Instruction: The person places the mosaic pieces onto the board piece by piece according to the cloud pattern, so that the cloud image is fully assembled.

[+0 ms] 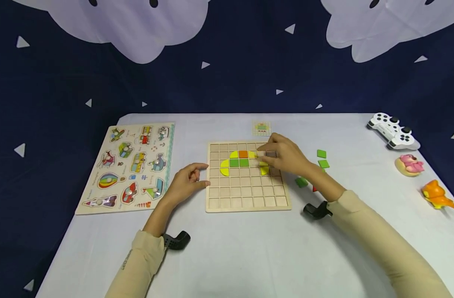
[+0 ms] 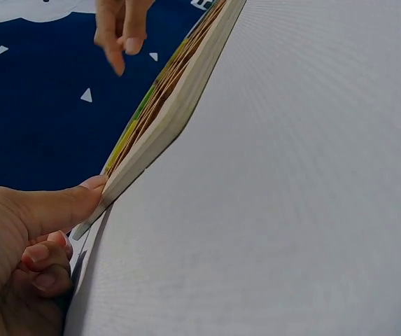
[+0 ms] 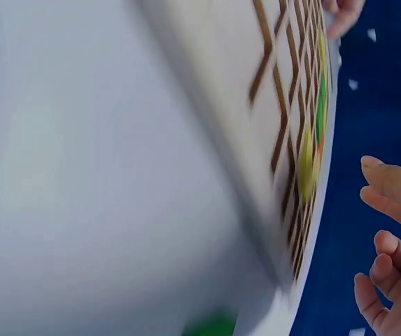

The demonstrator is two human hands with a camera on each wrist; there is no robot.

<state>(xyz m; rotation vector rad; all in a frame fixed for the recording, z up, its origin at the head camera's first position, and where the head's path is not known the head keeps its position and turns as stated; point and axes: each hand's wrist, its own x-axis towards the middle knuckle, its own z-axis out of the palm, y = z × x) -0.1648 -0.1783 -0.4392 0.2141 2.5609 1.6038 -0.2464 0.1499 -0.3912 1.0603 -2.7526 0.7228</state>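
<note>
A wooden grid board (image 1: 249, 203) lies flat in the middle of the table. In its upper rows sit an orange square (image 1: 243, 154), green squares (image 1: 234, 162) and several yellow rounded pieces (image 1: 225, 167). My left hand (image 1: 186, 182) touches the board's left edge with thumb and index fingertip set apart; its other fingers are bent. My right hand (image 1: 286, 155) hovers over the board's upper right part, beside the yellow piece (image 1: 264, 169). In the right wrist view, the fingers (image 3: 389, 182) of that hand are spread loosely, with nothing between them.
Right of the board lie loose green squares (image 1: 321, 153) and a red piece (image 1: 314, 188), partly behind my forearm. A small pattern card (image 1: 261, 128) lies behind the board. A picture puzzle (image 1: 134, 165) is at left; a game controller (image 1: 392, 130) and two toys (image 1: 437, 194) are at right.
</note>
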